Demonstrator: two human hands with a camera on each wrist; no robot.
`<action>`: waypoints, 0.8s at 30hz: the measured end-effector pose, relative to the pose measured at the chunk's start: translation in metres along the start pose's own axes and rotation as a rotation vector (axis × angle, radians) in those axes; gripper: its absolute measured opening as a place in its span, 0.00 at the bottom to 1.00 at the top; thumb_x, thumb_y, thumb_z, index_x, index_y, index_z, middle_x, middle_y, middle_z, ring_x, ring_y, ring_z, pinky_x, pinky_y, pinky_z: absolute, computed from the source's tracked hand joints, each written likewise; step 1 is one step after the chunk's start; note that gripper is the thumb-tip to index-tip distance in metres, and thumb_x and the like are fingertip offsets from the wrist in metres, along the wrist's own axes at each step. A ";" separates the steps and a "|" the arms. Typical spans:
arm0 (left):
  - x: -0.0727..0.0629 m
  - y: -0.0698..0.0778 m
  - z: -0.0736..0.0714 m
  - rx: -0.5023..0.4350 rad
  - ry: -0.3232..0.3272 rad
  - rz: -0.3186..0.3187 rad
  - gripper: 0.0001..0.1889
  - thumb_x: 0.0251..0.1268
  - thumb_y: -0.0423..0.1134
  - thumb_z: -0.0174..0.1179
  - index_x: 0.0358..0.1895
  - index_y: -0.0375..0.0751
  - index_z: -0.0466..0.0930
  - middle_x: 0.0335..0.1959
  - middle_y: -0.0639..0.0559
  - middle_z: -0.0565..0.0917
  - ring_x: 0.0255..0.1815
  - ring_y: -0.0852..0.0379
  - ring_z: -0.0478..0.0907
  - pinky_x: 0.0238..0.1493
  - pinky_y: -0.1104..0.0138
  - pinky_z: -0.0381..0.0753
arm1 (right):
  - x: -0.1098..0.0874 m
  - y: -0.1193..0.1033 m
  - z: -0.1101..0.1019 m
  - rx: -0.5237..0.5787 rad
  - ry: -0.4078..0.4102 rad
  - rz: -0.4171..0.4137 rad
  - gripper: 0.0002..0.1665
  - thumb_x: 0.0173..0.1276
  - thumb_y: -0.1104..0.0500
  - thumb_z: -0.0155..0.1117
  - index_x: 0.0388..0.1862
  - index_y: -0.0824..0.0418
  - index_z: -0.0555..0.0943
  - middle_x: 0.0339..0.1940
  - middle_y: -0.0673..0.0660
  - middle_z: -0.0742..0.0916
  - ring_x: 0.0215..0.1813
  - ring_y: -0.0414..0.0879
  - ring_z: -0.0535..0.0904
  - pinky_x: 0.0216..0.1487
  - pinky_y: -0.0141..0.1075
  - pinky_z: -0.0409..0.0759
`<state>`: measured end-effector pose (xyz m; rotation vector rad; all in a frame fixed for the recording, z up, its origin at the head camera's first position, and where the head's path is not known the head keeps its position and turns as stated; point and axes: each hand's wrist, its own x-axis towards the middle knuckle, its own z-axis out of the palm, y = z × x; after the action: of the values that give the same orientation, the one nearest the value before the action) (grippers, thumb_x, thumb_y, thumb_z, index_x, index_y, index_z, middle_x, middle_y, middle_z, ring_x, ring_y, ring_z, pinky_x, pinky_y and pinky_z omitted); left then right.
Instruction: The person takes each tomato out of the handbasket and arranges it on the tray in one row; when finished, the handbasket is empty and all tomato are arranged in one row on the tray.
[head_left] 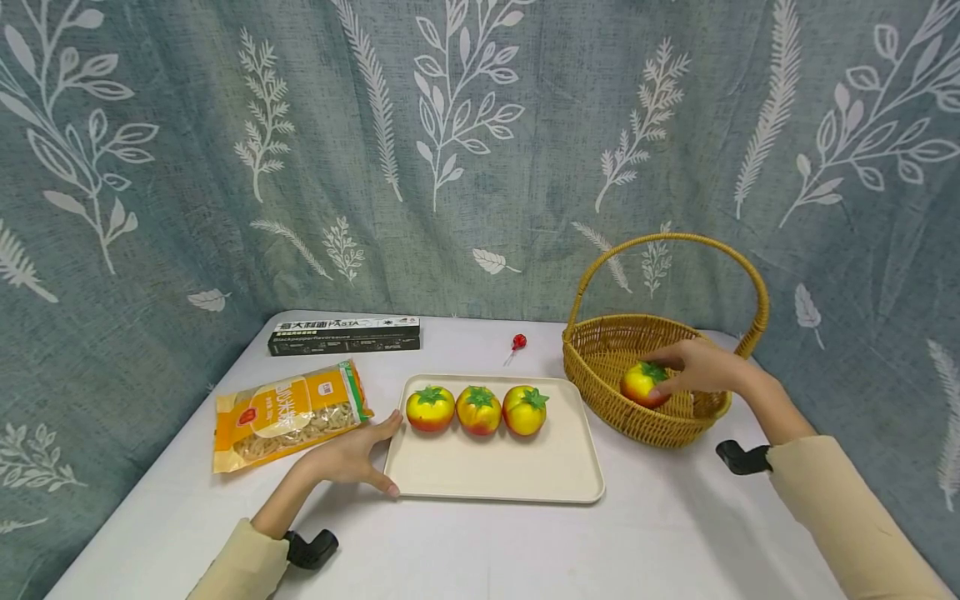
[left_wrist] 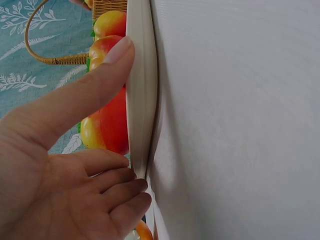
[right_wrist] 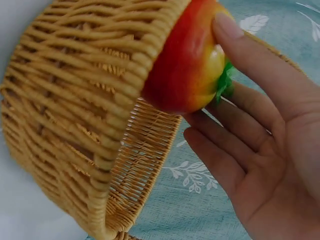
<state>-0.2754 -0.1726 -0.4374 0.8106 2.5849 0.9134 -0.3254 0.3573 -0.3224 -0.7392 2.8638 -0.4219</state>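
Note:
My right hand (head_left: 699, 367) grips a red-and-yellow, tomato-like fruit (head_left: 642, 383) with a green leafy top, inside the wicker basket (head_left: 600, 398). In the right wrist view the thumb and fingers hold that fruit (right_wrist: 185, 65) beside the basket's rim (right_wrist: 142, 75). My left hand (head_left: 348, 454) rests against the left edge of the cream tray (head_left: 495, 471), thumb and fingers spread. Three similar fruits stand in a row along the tray's far side: a left one (head_left: 431, 409), a middle one (head_left: 478, 411) and a right one (head_left: 525, 410). The left wrist view shows the thumb at the tray's rim (left_wrist: 142, 85).
An orange bag of pasta (head_left: 288, 414) lies left of the tray. Behind it is a dark pasta box (head_left: 345, 337). A small red-headed item (head_left: 518, 342) lies beyond the tray. The basket's tall handle (head_left: 667, 237) arches up before a patterned curtain (head_left: 480, 167).

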 end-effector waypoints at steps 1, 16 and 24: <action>0.000 0.000 0.000 0.000 0.000 0.000 0.58 0.41 0.47 0.78 0.72 0.23 0.51 0.74 0.31 0.50 0.75 0.37 0.48 0.72 0.47 0.49 | -0.001 0.000 0.000 0.000 0.014 0.000 0.39 0.59 0.42 0.70 0.63 0.65 0.76 0.57 0.67 0.81 0.57 0.62 0.78 0.52 0.53 0.78; 0.000 0.000 0.000 -0.002 -0.001 -0.005 0.58 0.42 0.46 0.78 0.72 0.23 0.51 0.74 0.31 0.50 0.75 0.37 0.48 0.72 0.47 0.49 | -0.018 -0.022 0.003 0.006 0.208 0.079 0.45 0.59 0.39 0.69 0.67 0.65 0.72 0.59 0.69 0.80 0.55 0.63 0.77 0.50 0.55 0.78; 0.000 0.000 0.000 0.001 -0.003 -0.003 0.58 0.42 0.47 0.78 0.72 0.23 0.51 0.74 0.31 0.50 0.75 0.38 0.48 0.72 0.46 0.48 | -0.023 -0.041 0.007 0.011 0.308 0.074 0.42 0.60 0.40 0.69 0.66 0.63 0.73 0.57 0.70 0.80 0.55 0.64 0.78 0.51 0.57 0.76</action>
<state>-0.2755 -0.1726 -0.4376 0.8078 2.5834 0.9101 -0.2851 0.3323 -0.3144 -0.6113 3.1583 -0.5884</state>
